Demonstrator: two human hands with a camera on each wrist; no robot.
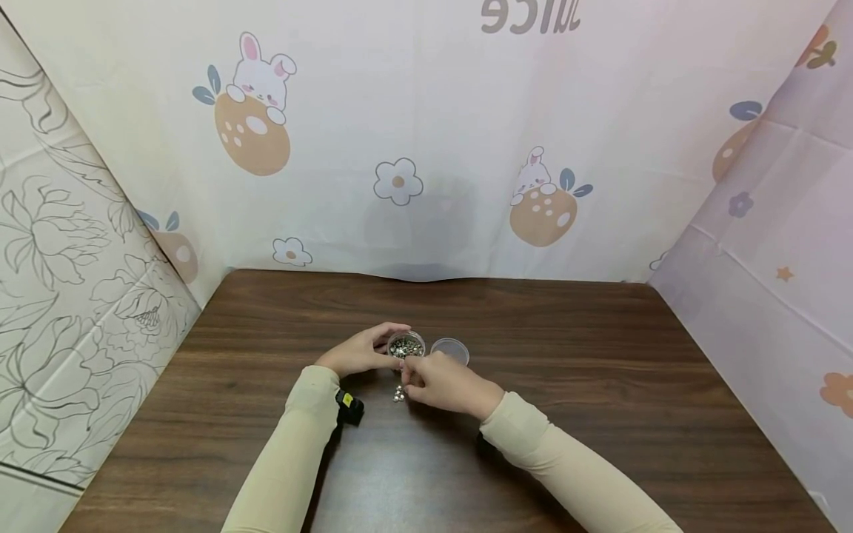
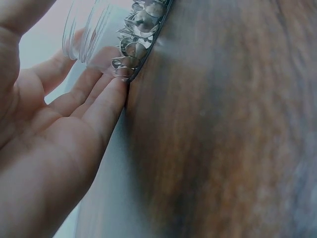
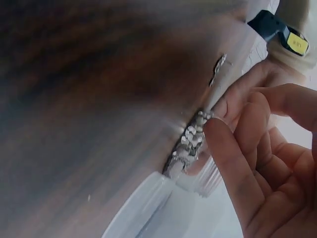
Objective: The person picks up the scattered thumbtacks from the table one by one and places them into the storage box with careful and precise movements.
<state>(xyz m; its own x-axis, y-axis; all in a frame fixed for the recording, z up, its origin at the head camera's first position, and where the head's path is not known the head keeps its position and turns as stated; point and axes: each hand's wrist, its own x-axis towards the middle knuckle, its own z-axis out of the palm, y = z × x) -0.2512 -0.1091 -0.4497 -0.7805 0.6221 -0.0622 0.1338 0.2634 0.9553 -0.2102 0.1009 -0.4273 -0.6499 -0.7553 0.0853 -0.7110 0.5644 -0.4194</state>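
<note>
A clear round plastic jar (image 1: 406, 344) holds small shiny silver metal pieces (image 2: 143, 22); their exact kind is hard to tell. My left hand (image 1: 363, 351) holds the jar from its left side, fingers and thumb curved about the wall. At the jar's near right edge is my right hand (image 1: 443, 381), fingers bent. In the right wrist view one finger (image 3: 228, 158) of that hand reaches toward the jar; whether the fingertips pinch a piece cannot be seen. Several loose silver pieces (image 1: 398, 394) lie together on the table below the jar, between my hands.
A round translucent lid (image 1: 450, 350) lies just right of the jar, partly behind my right hand. The dark wood-grain table (image 1: 566, 355) stretches out on all sides. A patterned cloth (image 1: 426, 148) hangs along its back edge. A black wrist strap (image 1: 349, 407) sits on my left wrist.
</note>
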